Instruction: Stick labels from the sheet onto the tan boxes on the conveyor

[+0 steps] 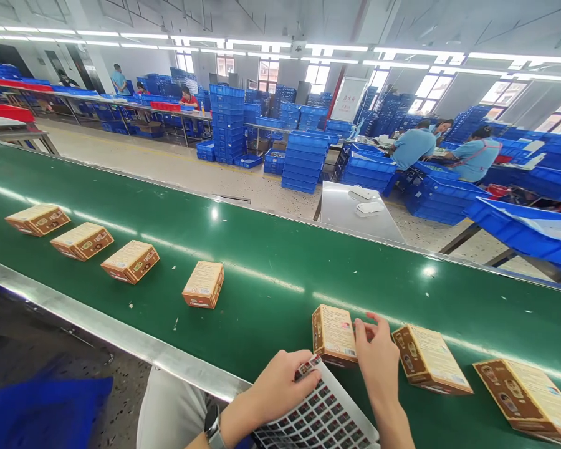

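Observation:
My left hand (pixel 280 386) grips the top edge of a sheet of small stickers (pixel 325 418) at the near edge of the green conveyor belt (pixel 271 274). My right hand (pixel 376 358) rests its fingertips, pressed together, on the right side of a small brown box (pixel 334 333) lying on the belt. Two more boxes lie right of it: the nearer box (pixel 430 358) and the far-right box (pixel 526 393). Several boxes trail off to the left, among them one box (pixel 204 284).
A steel rail (pixel 98 324) borders the belt's near side. A steel table (pixel 355 215) stands beyond the belt. Stacks of blue crates (pixel 303 159) fill the floor. People in blue shirts (pixel 474 156) work at the right, others at far benches.

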Demonstrator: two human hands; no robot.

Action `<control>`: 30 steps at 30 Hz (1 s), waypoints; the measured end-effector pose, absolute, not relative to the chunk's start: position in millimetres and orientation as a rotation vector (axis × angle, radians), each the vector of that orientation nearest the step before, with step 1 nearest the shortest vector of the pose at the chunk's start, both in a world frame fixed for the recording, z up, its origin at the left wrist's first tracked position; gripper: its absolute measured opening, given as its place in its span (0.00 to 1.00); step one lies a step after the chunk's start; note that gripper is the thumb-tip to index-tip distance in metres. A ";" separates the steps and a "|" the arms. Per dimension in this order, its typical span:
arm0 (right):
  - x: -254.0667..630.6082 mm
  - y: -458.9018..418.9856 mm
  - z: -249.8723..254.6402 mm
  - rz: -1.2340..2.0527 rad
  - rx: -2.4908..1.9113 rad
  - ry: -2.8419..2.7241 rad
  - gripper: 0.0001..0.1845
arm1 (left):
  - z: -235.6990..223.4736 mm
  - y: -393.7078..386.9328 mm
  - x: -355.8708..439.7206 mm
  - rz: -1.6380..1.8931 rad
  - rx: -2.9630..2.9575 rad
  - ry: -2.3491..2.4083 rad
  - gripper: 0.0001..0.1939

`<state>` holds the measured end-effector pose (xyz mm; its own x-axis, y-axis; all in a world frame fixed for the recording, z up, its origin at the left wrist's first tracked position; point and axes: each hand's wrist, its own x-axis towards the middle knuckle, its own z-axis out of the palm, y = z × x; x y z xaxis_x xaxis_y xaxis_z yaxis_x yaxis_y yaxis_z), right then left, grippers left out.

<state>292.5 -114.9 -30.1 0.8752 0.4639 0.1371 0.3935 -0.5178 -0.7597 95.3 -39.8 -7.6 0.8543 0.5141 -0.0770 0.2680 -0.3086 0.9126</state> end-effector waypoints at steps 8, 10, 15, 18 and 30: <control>235.0 -132.1 -9.5 0.279 -1.726 -1.333 0.11 | -6.1 -41.7 77.0 0.346 1.842 0.689 0.18; 224.5 -130.0 -10.1 0.230 -1.695 -1.398 0.08 | -6.0 -41.8 76.2 0.359 1.828 0.697 0.18; 212.2 -126.7 -12.8 0.171 -1.645 -1.414 0.06 | -8.7 -41.9 76.0 0.391 1.774 0.724 0.19; 209.4 -123.4 -13.0 0.336 -1.586 -1.340 0.06 | -10.3 -37.0 68.5 0.419 1.735 0.818 0.19; 210.6 16.5 -43.0 1.091 -1.190 -0.656 0.22 | -9.9 34.8 -12.6 0.577 2.024 1.006 0.11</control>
